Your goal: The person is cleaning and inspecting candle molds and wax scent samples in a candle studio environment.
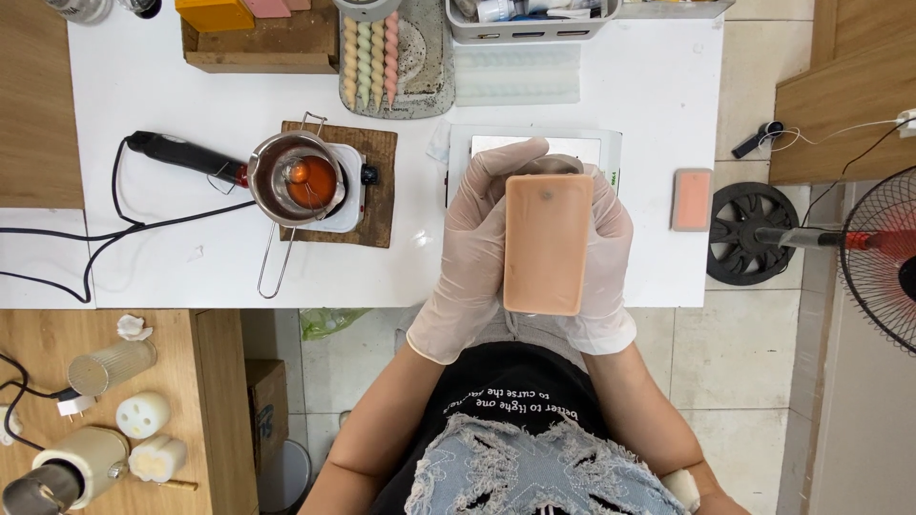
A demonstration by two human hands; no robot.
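A peach-coloured rectangular block (547, 244) is held up at centre frame, long side vertical, just below the middle of the pic. It's clasped from both sides: the left hand (470, 250), in a pale glove, is wrapped along the block's left edge w/ fingers curled over the top corner; the right hand (605, 256), also gloved, is pressed against the right edge, fingers behind the block. Both hands are closed on it, not spread.

Behind the block, a flat scale (534, 145) w/ a metal plate is seen on the white table (172, 267), partly hidden by the hands. To the right of it, near the table's right edge, a small pink rectangular mould (692, 199) is lying flat, well apart from the hands.

Left of centre, a metal pouring pot (298, 178) w/ orange liquid is set on a small hot plate (351, 195), on a brown board. A black-handled tool (181, 154) lies beside the pot to the left, cable trailing off.

Upper centre: twisted pastel candles (370, 50) are laid in a row on a grey tray. At lower left, white candles (143, 414) are standing on a wooden surface. At the right edge, a fan (883, 253) is seen on the floor.
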